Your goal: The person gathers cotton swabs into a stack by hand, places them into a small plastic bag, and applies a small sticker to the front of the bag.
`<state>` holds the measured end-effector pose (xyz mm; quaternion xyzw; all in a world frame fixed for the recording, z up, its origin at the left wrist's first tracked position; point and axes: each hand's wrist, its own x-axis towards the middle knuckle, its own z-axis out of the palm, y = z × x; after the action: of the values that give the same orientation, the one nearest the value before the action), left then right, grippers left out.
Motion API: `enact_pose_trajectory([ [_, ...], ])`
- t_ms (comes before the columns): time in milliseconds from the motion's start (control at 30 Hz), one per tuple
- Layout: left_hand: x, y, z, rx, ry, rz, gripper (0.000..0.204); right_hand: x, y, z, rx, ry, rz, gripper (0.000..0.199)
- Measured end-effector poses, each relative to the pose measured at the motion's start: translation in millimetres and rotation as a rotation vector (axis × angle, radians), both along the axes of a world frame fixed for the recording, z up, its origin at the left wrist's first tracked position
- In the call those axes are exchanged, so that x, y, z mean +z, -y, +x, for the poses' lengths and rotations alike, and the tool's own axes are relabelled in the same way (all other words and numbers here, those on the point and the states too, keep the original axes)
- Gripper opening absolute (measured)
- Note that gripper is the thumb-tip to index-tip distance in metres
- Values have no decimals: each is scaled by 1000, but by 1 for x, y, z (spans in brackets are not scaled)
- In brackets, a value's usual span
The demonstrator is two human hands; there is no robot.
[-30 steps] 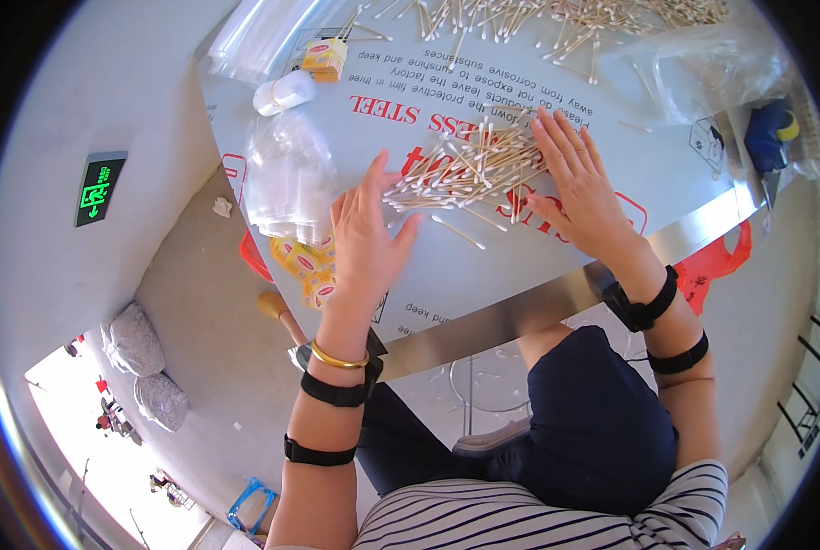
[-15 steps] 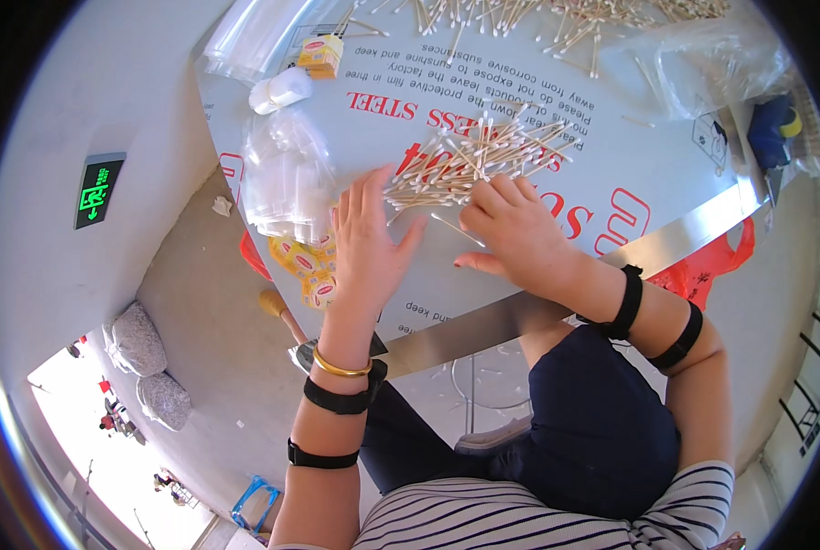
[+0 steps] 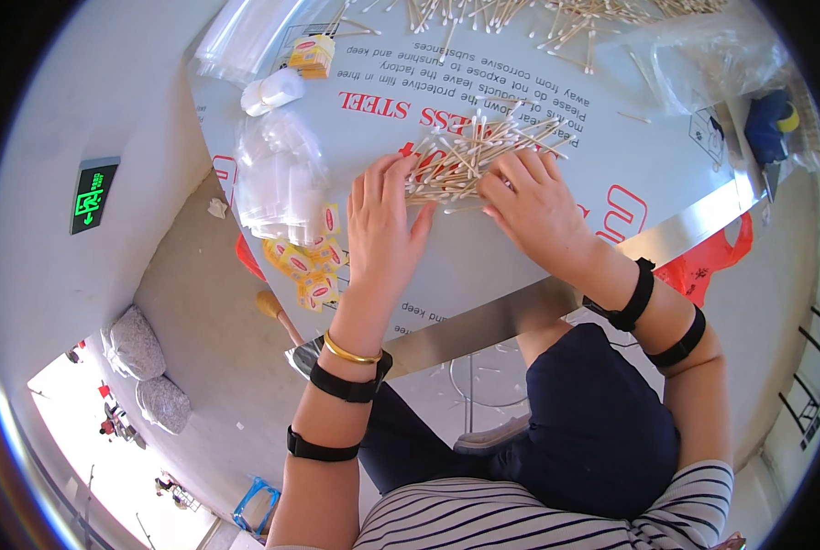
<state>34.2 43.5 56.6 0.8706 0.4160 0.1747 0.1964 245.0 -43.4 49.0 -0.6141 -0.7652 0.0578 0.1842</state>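
Note:
A loose pile of cotton swabs (image 3: pixel 483 151) lies on the table between my hands, the sticks pointing several ways. My left hand (image 3: pixel 382 220) is at the pile's left edge, palm down. Its fingers are stretched and side by side, with the thumb apart, and the fingertips touch the swab ends. From the right, my right hand (image 3: pixel 538 211) reaches over the pile's near right side. Its fingers are curled down onto the swabs and the thumb is drawn in below; the fingertips are partly hidden.
Left of the pile lie clear plastic bags (image 3: pixel 281 179), small yellow packets (image 3: pixel 313 270), a white roll (image 3: pixel 272 92) and a yellow box (image 3: pixel 312 57). More swabs (image 3: pixel 492 14) spread along the far side. A clear bag (image 3: pixel 703 60) and a dark blue object (image 3: pixel 767 128) sit far right. The metal table edge (image 3: pixel 483 335) is near me.
My left hand has moved right against the pile. My right hand has shifted slightly right and its thumb has drawn in. The single swab lying near it no longer shows apart.

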Motion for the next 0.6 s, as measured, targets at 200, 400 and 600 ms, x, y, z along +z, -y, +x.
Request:
enact_pose_trajectory([
  [200,-6,-16,-3,-75,23,0,44,6,-16,8,46,-40,-9,74],
  [400,-7,-25,-4,-32,38,16,33,-6,-10,19,0,-77,-115,89],
  [600,-7,-35,-3,2,-18,53,31,-3,-9,27,-58,-45,-105,94],
])
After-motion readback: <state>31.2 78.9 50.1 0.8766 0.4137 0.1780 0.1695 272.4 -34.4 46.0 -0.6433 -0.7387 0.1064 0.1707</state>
